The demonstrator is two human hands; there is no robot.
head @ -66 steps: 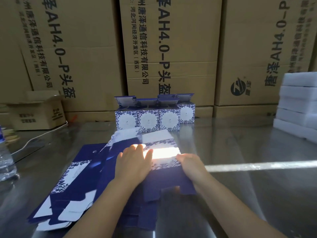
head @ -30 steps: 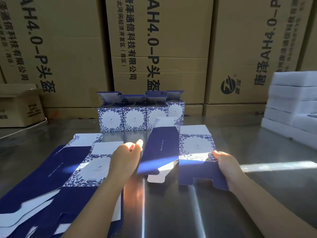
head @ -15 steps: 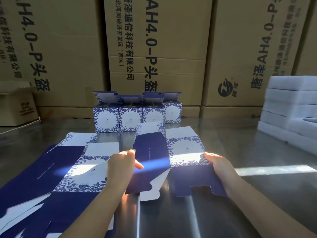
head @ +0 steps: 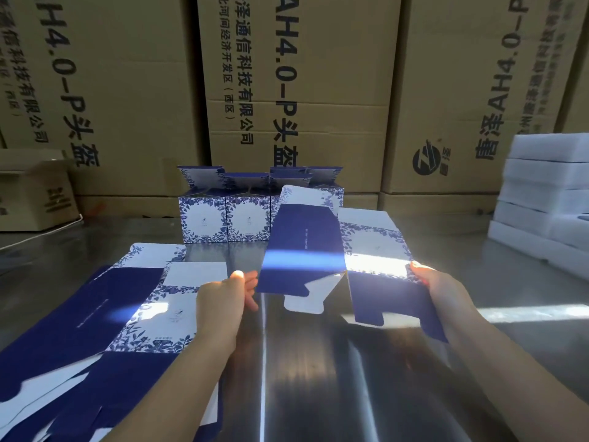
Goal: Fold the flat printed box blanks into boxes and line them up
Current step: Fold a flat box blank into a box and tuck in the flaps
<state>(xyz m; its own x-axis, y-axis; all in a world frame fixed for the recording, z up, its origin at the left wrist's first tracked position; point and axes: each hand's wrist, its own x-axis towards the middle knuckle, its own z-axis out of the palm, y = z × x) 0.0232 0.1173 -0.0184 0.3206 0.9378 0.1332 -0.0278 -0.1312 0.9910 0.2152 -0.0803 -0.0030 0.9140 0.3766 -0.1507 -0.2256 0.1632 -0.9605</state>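
I hold one blue-and-white printed box blank [head: 306,237] above the steel table [head: 318,378], partly opened into a sleeve. Its dark blue panel faces me and its floral panel slants away to the right. My left hand [head: 223,301] pinches the blank's left edge with thumb and fingertips. My right hand [head: 439,288] grips the right edge, thumb on top of the floral panel. A pile of flat blanks [head: 127,307] lies spread out to the left under my left forearm. Several folded boxes [head: 204,218] stand in a row at the back with their lids open, the right ones partly hidden by the held blank.
Tall brown cartons [head: 302,90] wall off the back of the table. A small open carton [head: 32,193] sits at the far left. Stacked white foam slabs [head: 548,193] stand at the right edge. A bright strip of sunlight crosses the table.
The blank has risen off the table between my hands. It has spread open, its blue panel tilting up toward the folded row. My left hand moved slightly left along its edge.
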